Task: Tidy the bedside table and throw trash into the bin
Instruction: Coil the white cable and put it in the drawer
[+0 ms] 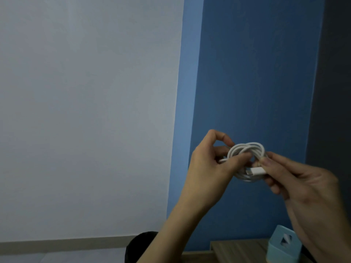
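Both left hand (207, 165) and right hand (307, 186) tight on coiled white cable (247, 147) (mid-air).

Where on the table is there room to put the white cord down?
The white cord could go on the bare wood of the table between its left edge and the light blue box. The right part is crowded: the box stands there and the right hand hides the rest.
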`<state>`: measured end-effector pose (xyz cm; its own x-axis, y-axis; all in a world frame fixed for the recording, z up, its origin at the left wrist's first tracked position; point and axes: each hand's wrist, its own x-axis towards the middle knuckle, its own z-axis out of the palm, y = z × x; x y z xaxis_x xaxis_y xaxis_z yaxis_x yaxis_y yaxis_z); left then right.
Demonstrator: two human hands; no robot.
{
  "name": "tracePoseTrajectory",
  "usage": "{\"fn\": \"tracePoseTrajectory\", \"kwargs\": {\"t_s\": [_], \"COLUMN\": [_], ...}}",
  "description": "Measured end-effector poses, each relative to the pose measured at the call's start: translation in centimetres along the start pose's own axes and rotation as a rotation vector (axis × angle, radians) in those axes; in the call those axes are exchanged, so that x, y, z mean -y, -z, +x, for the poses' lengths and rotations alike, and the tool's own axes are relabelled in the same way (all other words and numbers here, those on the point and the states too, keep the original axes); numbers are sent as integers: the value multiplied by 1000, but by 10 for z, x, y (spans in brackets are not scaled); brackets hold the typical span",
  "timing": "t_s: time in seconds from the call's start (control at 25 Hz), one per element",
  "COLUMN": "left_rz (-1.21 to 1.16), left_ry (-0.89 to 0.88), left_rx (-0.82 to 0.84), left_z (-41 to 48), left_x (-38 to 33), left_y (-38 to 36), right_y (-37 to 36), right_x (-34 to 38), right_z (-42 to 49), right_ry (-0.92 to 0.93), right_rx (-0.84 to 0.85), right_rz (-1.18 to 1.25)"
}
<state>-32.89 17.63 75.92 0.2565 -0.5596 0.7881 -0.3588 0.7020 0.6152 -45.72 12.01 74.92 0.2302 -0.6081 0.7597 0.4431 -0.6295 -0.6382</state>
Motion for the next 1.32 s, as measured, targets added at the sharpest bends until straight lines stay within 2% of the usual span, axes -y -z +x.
{"fn": "tracePoseTrajectory", "kwargs": {"t_s": [0.12,0.28,0.44,0.64,0.76,1.0,1.32], "left_rz": [-80,-239,-365,-498,-428,-130,29], "left_ry": [20,90,160,228,241,161,59], "left_rx": [-15,211,366,444,407,140,16], "left_z": [-3,-1,-2,-4,-7,-10,-18], "left_x": [1,11,17,23,19,5,-2], "left_y": [-1,9,18,21,25,24,24], "right_y": [-1,-3,1,3,5,9,7], "right_x": [2,10,14,19,21,24,22], "right_z": [-1,2,4,5,4,11,14], "right_ry": [-8,-48,-55,-49,-45,-96,-74], "right_rx": [-1,12,69,157,179,289,183], "right_rz": [6,83,78,52,22,-165,-80]}}
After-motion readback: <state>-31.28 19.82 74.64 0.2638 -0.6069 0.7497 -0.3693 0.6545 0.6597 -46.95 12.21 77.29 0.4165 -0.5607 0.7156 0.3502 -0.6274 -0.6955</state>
